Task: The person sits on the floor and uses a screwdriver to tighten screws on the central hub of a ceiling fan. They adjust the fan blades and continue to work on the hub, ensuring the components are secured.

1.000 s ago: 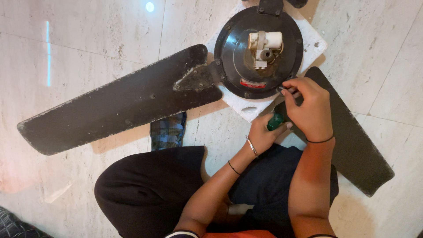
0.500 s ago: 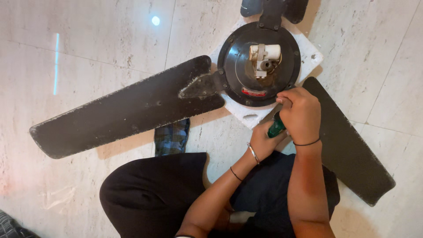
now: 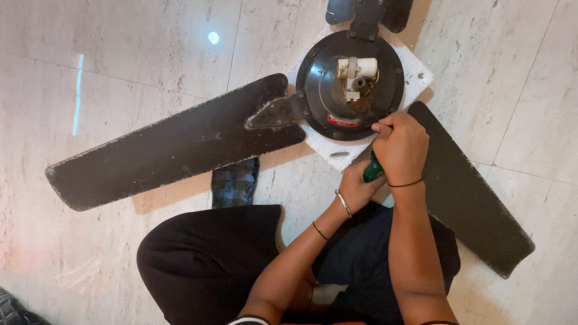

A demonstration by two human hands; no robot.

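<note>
While the person sits cross-legged on the pale stone floor [image 3: 120, 72], both hands meet at the near edge of a dark ceiling fan's round motor housing [image 3: 352, 84]. The right hand [image 3: 400, 147] is fisted over the top of a green-handled screwdriver [image 3: 372, 171], fingers curled tight around it, knuckles touching the housing rim. Just under that fist, the left hand [image 3: 356, 188] wraps the lower part of the same handle, so only a short green strip shows between the two; the tip is hidden. Beyond the grip, in the housing's middle, sits a white block with a short metal stub [image 3: 355, 75]. A white foam slab [image 3: 337, 147] lies beneath the housing, poking out right beside the hands. One long dusty blade [image 3: 168, 144] stretches away to the left of the grip; another blade [image 3: 469, 192] runs off behind the right wrist. A folded checked cloth [image 3: 233, 183] lies under the long blade, near the left knee.
</note>
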